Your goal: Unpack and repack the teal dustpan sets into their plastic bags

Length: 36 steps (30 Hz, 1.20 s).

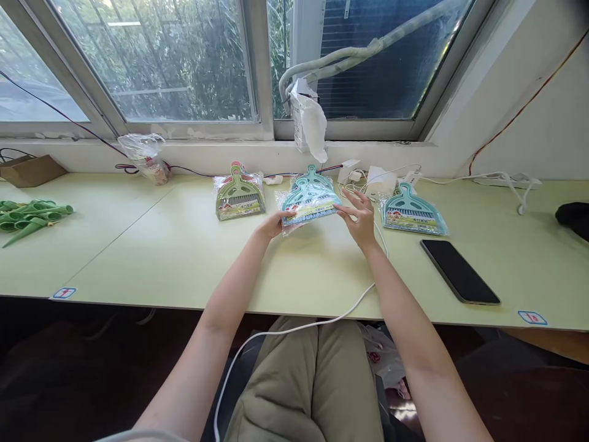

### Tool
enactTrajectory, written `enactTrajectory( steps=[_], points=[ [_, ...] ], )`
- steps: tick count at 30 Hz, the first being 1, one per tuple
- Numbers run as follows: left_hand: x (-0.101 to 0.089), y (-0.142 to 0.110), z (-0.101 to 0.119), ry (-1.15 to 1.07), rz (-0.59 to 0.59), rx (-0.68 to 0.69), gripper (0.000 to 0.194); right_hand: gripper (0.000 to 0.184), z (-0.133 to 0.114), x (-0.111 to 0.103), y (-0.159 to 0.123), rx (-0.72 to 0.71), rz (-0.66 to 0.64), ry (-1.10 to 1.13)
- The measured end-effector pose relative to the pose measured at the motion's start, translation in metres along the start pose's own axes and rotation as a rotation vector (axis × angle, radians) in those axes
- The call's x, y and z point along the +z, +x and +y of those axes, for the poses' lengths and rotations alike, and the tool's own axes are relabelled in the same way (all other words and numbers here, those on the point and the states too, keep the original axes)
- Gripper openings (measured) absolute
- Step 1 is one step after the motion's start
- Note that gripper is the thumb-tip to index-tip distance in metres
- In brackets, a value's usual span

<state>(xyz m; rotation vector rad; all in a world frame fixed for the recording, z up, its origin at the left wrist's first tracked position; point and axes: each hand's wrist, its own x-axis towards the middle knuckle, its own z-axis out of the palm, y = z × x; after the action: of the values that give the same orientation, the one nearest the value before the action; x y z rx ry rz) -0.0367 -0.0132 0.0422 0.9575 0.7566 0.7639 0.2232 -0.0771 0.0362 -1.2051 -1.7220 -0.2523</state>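
A light-blue dustpan and brush set (309, 195) in clear plastic wrap is between my hands, over the middle of the table. My left hand (275, 224) grips its lower left corner, the thumb lying on the front. At the lower right edge, my right hand (359, 218) pinches the pack with thumb and fingers. Just left of it lies a green dustpan and brush set (239, 195) in plastic, with a bit of red showing behind its handle. Another blue dustpan and brush set (413, 212) lies to the right of my right hand.
A black phone (460, 272) lies near the front right edge. A white cable (340, 316) runs from the table over my lap. Green cone-shaped pieces (32, 216) and a brown paper bag (34, 170) are at left. A tissue pack (308, 120) stands by the window.
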Motion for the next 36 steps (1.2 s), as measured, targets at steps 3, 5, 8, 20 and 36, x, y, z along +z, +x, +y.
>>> enactTrajectory(
  steps=[3,5,8,20,36],
  points=[
    [-0.003,0.0,0.0,0.012,0.028,-0.015,0.052,0.025,-0.006,-0.003,0.0,-0.028,-0.04,-0.036],
    [-0.008,0.001,-0.001,0.033,0.019,-0.047,0.044,0.025,-0.007,-0.003,-0.001,-0.029,-0.065,-0.055],
    [-0.015,0.005,-0.004,0.067,0.011,-0.123,0.028,0.024,-0.004,-0.002,-0.003,0.001,-0.086,-0.091],
    [-0.008,0.003,-0.01,0.142,-0.176,-0.091,0.024,0.026,-0.002,-0.004,-0.002,0.021,-0.064,-0.203],
    [0.004,0.005,-0.013,0.028,-0.039,-0.116,0.03,0.034,0.005,0.001,-0.002,0.132,-0.136,-0.045]
  ],
)
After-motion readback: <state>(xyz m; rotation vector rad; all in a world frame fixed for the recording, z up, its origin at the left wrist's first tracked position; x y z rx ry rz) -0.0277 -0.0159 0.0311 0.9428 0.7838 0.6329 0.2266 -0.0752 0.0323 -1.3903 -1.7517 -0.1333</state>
